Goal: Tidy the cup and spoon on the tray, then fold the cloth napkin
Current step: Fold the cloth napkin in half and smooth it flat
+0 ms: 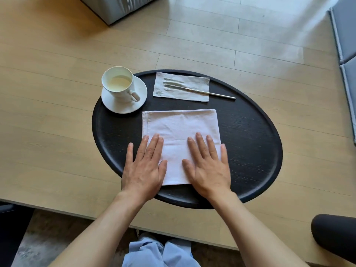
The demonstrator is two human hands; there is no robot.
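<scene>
A black oval tray lies on the wooden table. At its far left a white cup with pale liquid stands on a white saucer. A thin metal utensil lies across a grey paper napkin at the tray's far side; its head end is hard to make out. The white cloth napkin lies folded into a rectangle in the tray's middle. My left hand and my right hand rest flat on its near part, fingers spread, holding nothing.
The tray's near edge overhangs the front of the light wooden table. A grey seat stands beyond the table at the back left. Blue-grey cushions lie at the right. A dark armrest sits at the lower right.
</scene>
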